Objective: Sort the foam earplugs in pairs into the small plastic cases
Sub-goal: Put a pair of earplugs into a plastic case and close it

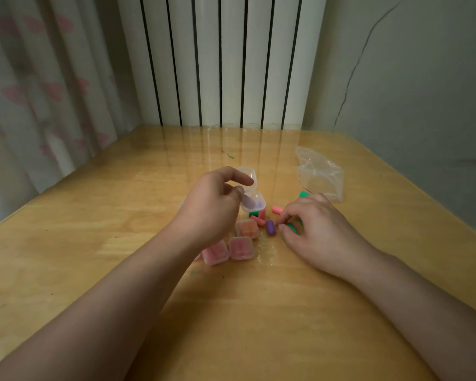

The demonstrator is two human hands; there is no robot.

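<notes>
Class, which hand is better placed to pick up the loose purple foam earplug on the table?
The right hand: its fingertips sit right beside the purple foam earplug, while the left hand is occupied holding the open clear plastic case.

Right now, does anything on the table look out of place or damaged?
Nothing looks damaged. Loose earplugs, like the purple one, lie unsorted beside the closed cases, and an empty plastic bag sits crumpled behind the right hand.

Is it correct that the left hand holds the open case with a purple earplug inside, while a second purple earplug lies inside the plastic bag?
Not quite. In the head view, the left hand does hold the open case with a purple earplug inside, but the second purple earplug lies loose on the table, by the right hand fingertips, not inside the plastic bag.
</notes>
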